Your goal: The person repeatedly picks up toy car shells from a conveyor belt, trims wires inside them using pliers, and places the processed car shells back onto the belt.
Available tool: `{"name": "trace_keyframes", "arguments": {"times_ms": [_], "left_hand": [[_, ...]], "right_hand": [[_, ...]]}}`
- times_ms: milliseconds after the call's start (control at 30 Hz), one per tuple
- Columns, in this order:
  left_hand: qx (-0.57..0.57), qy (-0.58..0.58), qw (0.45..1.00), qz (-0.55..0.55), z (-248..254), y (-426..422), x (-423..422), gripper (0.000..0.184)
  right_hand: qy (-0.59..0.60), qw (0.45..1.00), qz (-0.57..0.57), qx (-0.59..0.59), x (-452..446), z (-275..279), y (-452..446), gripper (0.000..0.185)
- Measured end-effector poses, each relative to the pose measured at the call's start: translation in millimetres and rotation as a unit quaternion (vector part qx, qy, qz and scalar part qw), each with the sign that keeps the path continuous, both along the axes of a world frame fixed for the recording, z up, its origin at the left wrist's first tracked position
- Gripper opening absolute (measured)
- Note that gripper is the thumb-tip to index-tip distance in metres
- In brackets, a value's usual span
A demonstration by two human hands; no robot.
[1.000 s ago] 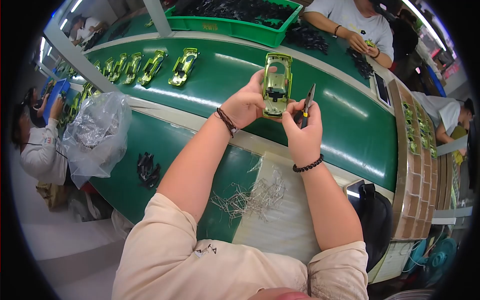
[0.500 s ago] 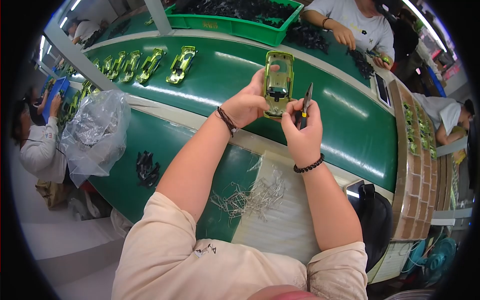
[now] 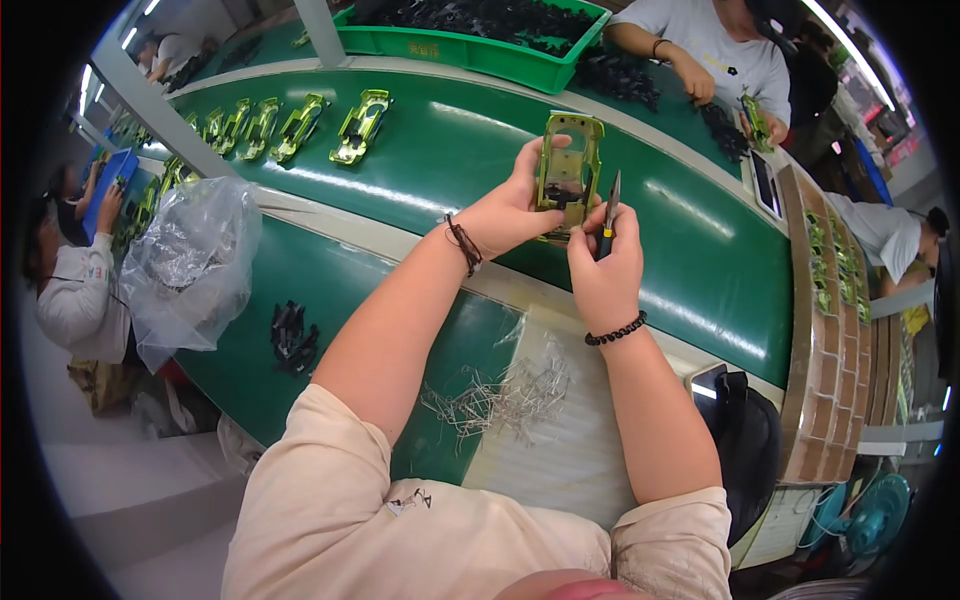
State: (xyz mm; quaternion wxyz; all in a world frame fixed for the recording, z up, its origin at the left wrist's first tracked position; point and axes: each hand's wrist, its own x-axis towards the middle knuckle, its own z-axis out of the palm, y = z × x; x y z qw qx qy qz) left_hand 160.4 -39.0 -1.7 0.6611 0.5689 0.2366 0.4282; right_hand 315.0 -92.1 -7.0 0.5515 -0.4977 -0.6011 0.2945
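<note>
My left hand (image 3: 512, 208) is closed around the left side of a green toy car body shell (image 3: 572, 165), held upright above the green table. A small black part (image 3: 562, 196) sits inside the lower half of the shell. My right hand (image 3: 615, 255) grips a pair of pliers (image 3: 607, 235) with dark handles and a yellow band, jaws pointing up. Its thumb and fingertips are at the shell's lower right edge; whether they pinch a small piece there is hidden. Below my forearms lies a tangle of thin metal wires (image 3: 505, 400).
Several green car shells (image 3: 360, 127) stand in a row on the green belt (image 3: 450, 130). Black parts (image 3: 292, 338) lie at left near a clear plastic bag (image 3: 190, 270). A green crate (image 3: 450, 45) stands behind, a divided cardboard box (image 3: 825, 380) at right. Co-workers sit around.
The car shell has turned and shifted slightly right, its side wall now showing more. My right hand stays near its lower edge with the pliers. Across the belt, a co-worker's hand has raised a green shell.
</note>
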Motion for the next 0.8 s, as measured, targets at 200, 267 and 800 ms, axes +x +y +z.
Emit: {"name": "trace_keyframes", "arguments": {"times_ms": [200,267,800], "left_hand": [[0.054,0.055,0.997,0.015,-4.8,1.7,5.0,0.082],[0.052,0.05,0.997,0.016,-6.0,1.9,5.6,0.082],[0.16,0.092,0.973,0.14,-20.2,10.5,11.5,0.082]], "right_hand": [[-0.054,0.997,-0.027,-0.047,5.4,1.5,2.0,0.025],[-0.079,0.993,-0.091,-0.01,4.5,-8.6,6.1,0.028],[-0.187,0.965,0.047,-0.176,16.4,7.0,2.5,0.029]]}}
